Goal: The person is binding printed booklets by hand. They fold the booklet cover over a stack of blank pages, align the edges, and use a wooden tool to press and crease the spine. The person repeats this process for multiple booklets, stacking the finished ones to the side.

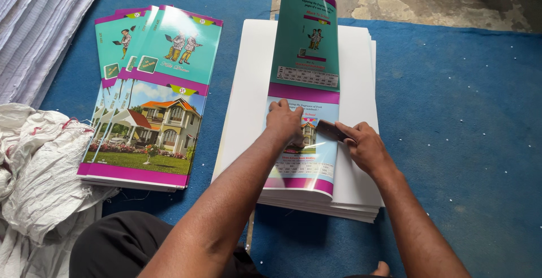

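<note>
Printed cover sheet [305, 69] lies atop the white paper stack [248, 75], left hand [284, 121] pressing it flat with spread fingers, right hand [364, 147] gripping a dark flat tool [331, 130] against it; finished covers [152, 97] lie left of the stack

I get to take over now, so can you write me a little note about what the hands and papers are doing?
Left hand: flat on the printed cover sheet, pinning it down.
Right hand: holds a small dark flat tool against that sheet.
The sheet lies on the white paper stack, its far end curling up.
A fanned pile of matching covers lies to the left on the blue mat.
Done: sheet placed on the stack. Left: cannot tell from here.
</note>
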